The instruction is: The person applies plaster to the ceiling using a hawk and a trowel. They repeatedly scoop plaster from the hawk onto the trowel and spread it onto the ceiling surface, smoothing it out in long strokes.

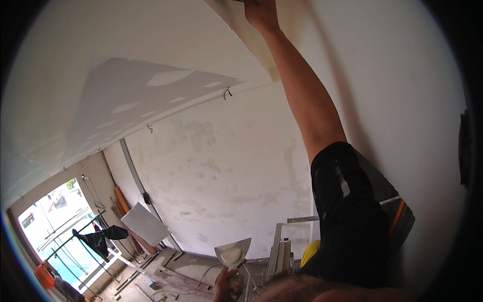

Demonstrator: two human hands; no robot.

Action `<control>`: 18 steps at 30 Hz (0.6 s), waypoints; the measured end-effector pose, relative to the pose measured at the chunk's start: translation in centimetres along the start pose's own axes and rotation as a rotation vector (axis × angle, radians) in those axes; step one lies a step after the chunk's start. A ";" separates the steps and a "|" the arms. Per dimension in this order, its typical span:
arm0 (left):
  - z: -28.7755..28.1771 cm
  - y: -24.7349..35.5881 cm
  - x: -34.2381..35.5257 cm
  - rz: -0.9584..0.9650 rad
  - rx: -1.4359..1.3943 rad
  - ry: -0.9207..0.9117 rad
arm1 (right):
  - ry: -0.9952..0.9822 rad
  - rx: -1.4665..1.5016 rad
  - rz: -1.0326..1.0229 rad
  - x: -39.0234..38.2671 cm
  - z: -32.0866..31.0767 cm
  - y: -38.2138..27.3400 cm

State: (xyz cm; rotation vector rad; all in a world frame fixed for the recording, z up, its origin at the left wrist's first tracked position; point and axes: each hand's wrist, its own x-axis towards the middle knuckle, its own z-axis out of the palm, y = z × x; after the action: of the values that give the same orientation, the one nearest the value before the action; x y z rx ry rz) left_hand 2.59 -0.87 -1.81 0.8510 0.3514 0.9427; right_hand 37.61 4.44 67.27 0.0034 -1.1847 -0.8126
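My left hand (pixel 224 285) is low in the view, closed around the handle of a wide putty knife (pixel 233 254). Its flared blade points up and carries a patch of pale filler. My right arm, in a black short sleeve, stretches up to the ceiling corner. There my right hand (pixel 261 16) is closed at the top edge, its fingers partly cut off. A sliver of something dark shows beside them, too little to name. Next to this hand a beige strip (pixel 251 43) runs along the corner where the white ceiling (pixel 166 30) meets the right wall (pixel 402 90).
A patchy white wall (pixel 226 151) stands ahead, with wires (pixel 227 93) hanging near its top. Below are metal profiles (pixel 277 251), a leaning grey board (pixel 146 224) and floor debris (pixel 176 279). Dark cloth (pixel 95 241) hangs on a rail by the bright window opening (pixel 55 221).
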 end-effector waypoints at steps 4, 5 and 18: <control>0.1 0.0 0.0 -0.004 0.017 0.017 | -0.015 0.052 0.000 -0.1 0.2 -0.1; 0.1 0.0 0.0 -0.006 0.015 0.020 | -0.020 0.032 0.002 -0.1 0.3 -0.3; 0.2 0.1 0.1 -0.015 0.060 0.056 | -0.069 0.043 0.039 -0.2 0.6 -1.2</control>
State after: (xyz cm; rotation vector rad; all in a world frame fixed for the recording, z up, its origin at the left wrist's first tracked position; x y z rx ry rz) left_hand 2.71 -0.86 -1.55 0.8767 0.4359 0.9473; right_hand 36.45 3.92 66.90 -0.0125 -1.2639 -0.7577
